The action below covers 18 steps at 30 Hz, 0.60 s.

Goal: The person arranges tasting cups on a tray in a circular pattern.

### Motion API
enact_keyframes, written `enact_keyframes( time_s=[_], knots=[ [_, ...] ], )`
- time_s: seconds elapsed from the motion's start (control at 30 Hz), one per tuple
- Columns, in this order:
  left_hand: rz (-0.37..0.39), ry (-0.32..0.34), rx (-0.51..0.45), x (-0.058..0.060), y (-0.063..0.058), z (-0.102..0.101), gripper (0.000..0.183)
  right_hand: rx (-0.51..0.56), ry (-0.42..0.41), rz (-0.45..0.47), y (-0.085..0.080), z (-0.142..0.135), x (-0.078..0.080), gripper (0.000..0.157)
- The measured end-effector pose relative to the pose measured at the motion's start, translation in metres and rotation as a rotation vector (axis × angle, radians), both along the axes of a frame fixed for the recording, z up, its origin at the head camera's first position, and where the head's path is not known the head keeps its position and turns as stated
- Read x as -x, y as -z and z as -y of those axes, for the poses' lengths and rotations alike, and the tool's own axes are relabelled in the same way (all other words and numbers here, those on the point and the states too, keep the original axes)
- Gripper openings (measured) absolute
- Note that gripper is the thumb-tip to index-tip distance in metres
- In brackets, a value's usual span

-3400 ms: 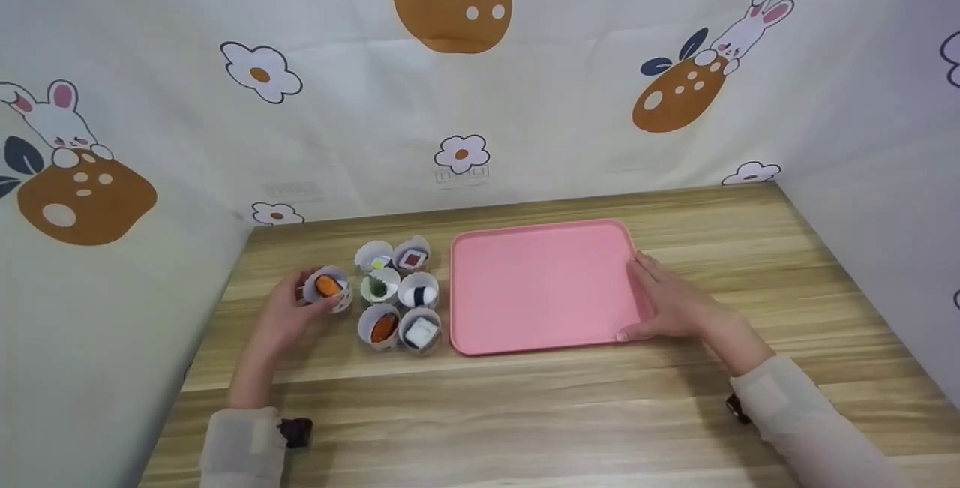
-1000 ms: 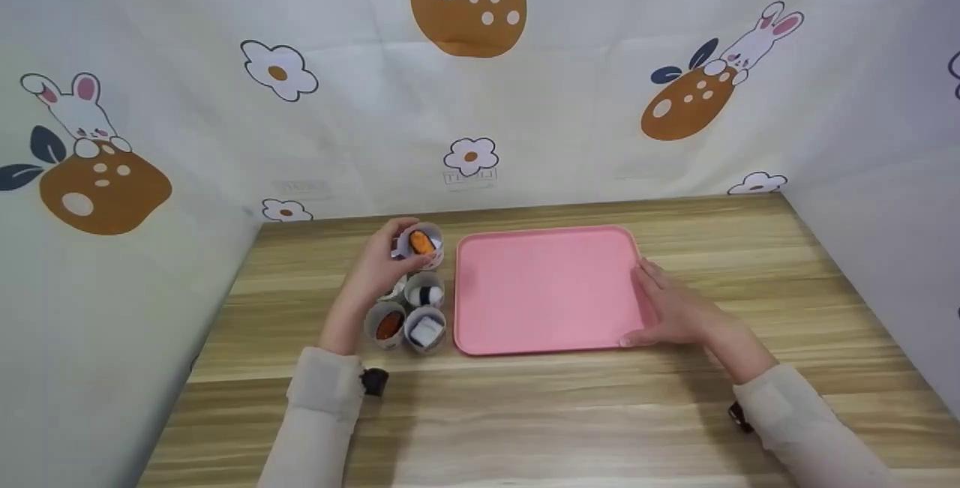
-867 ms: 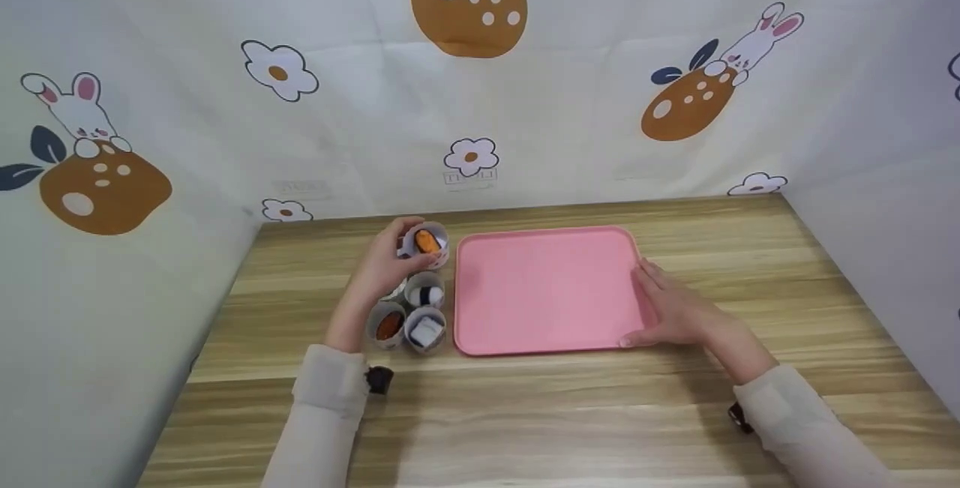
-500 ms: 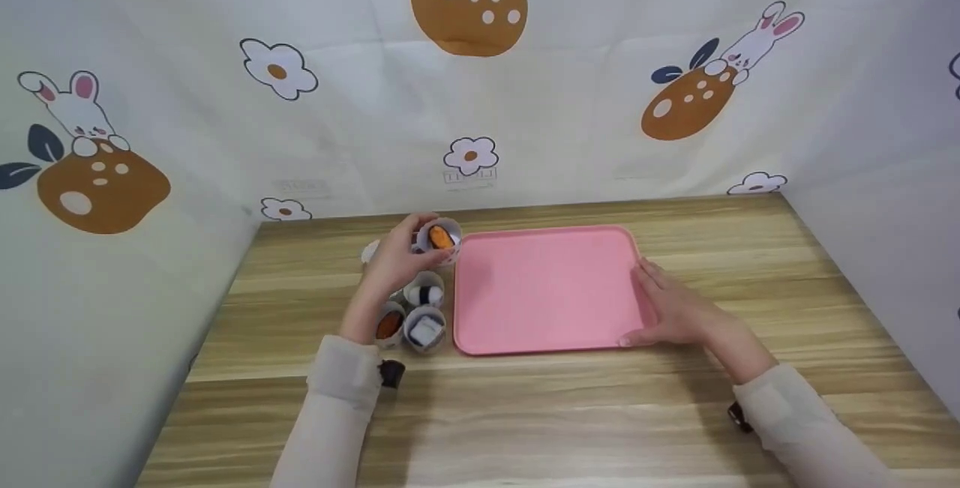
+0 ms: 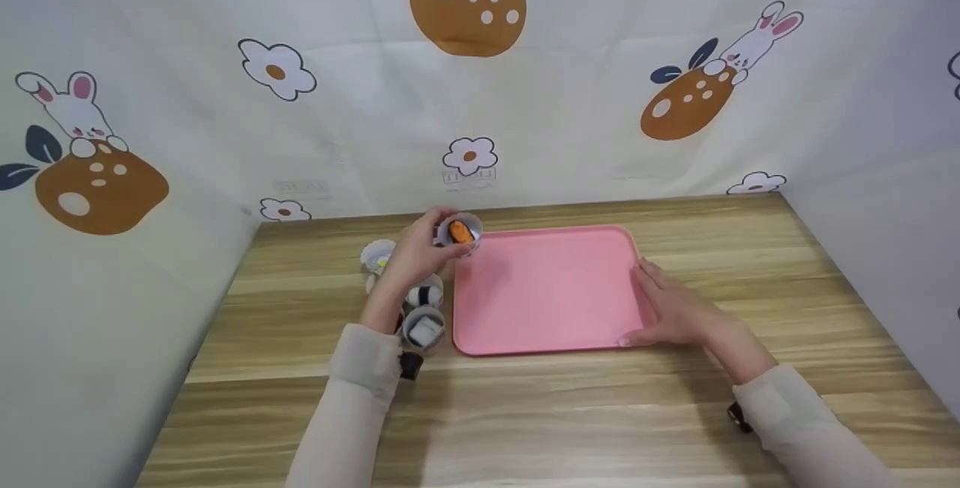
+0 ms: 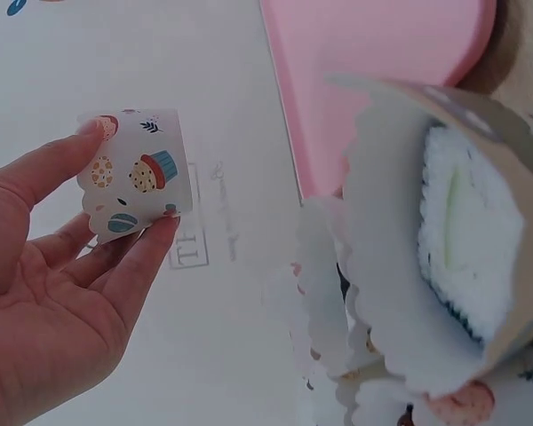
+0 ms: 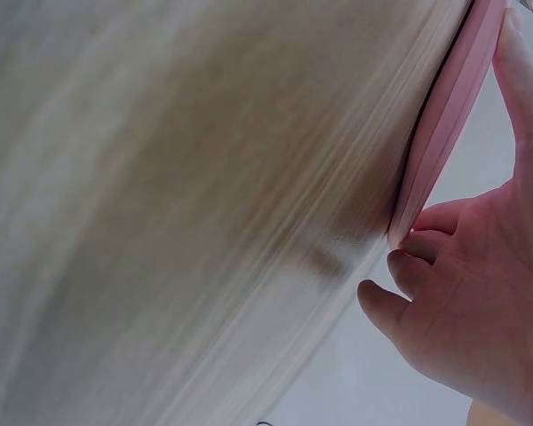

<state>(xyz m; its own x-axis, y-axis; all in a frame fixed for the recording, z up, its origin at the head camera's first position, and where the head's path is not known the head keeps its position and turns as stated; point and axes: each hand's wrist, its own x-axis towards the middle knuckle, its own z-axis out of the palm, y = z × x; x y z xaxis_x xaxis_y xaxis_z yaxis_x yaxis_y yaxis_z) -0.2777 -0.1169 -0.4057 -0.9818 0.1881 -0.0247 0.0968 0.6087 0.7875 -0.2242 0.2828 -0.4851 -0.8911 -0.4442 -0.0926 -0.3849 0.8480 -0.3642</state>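
Note:
My left hand (image 5: 420, 249) holds a paper baking cup (image 6: 145, 169) between thumb and fingers. Cupcake prints cover its outside, and an orange-topped sushi piece (image 5: 460, 232) lies inside. In the head view this cup overlaps the back left corner of the pink tray (image 5: 555, 293). At the tray's right side, my right hand (image 5: 675, 309) rests against the edge, fingers spread along it and thumb at the front corner. The right wrist view shows those fingertips (image 7: 409, 244) at the tray's rim.
Several more baking cups stand left of the tray, partly hidden by my left arm. One contains a white block (image 5: 425, 331), another a white roll with a black band (image 5: 424, 295). A further cup (image 5: 377, 254) sits behind them. Patterned cloth (image 5: 360, 136) hangs behind the wooden table (image 5: 562, 413).
My left hand has carried the cup with the orange-topped sushi from the far left, over the other cups, rightward to the tray's back left corner. My right hand has stayed at the tray.

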Motion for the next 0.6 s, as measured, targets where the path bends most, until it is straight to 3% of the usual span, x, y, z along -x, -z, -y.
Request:
enact_keyframes(
  time_s=[0.6],
  knots=[
    [0.004, 0.031, -0.044, 0.012, 0.004, -0.050, 0.059, 0.009, 0.017, 0.035, 0.000, 0.000, 0.000, 0.125]
  ],
)
